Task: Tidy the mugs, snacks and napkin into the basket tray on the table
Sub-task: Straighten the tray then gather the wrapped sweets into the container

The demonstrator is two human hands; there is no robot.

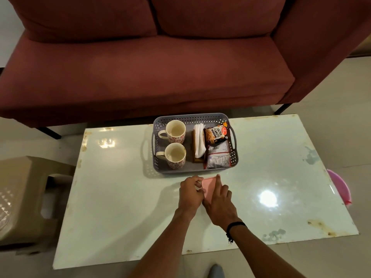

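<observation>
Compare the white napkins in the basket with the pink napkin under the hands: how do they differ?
The white napkins stand on edge in a wooden holder inside the basket; the pink napkin lies flat on the table, outside the basket. The white napkins are untouched; the pink napkin is pressed by the left hand and right hand. Both look folded.
</observation>
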